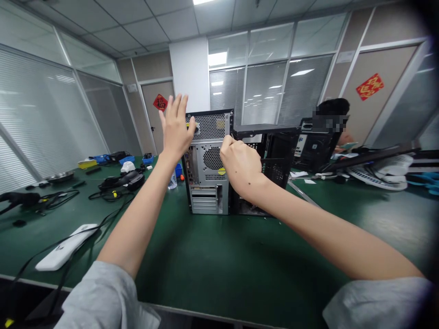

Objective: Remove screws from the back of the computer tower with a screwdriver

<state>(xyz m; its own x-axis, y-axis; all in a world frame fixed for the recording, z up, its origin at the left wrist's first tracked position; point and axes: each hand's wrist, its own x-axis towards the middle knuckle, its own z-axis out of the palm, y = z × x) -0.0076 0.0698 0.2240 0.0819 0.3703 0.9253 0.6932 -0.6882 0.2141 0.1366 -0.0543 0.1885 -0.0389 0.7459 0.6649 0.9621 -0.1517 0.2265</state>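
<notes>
- A computer case [209, 164] stands upright mid-desk, rear panel facing the camera, side open.
- The left hand [175, 125], grip spread, steadies the case's top left corner.
- The right hand [240, 164], grip curled closed, works at the rear right edge; any tool is hidden.
- Judged: fastener work there, needing a firm brace on the green desk [212, 256].

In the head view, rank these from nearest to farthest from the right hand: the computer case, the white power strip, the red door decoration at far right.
From the right hand:
1. Computer case: touched at its rear edge, centre of the table.
2. White power strip: lower left, on the green table.
3. Red door decoration: far right, on the back wall.
</notes>
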